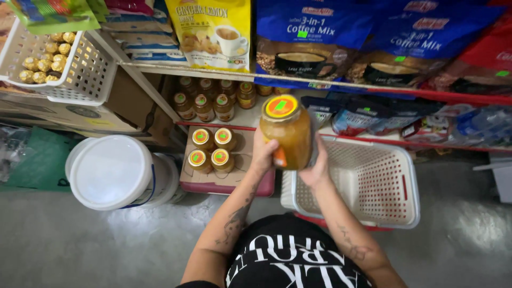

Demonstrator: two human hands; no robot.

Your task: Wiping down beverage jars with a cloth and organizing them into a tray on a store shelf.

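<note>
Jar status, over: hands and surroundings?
Both hands, left hand and right hand, gripping amber jar. Held above white basket. Four jars on box below; nothing blocking.

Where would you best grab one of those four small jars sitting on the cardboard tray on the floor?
Probably from straight above, fingers around the round lid and shoulder. The four jars stand upright and packed close together, so their sides are mostly blocked. The left hand and right hand already hold a bigger jar by its sides.

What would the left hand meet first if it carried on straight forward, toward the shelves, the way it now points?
Probably the jars on the low shelf beyond the left hand, which already grips the big jar. Depth is hard to judge, so this is uncertain.
</note>
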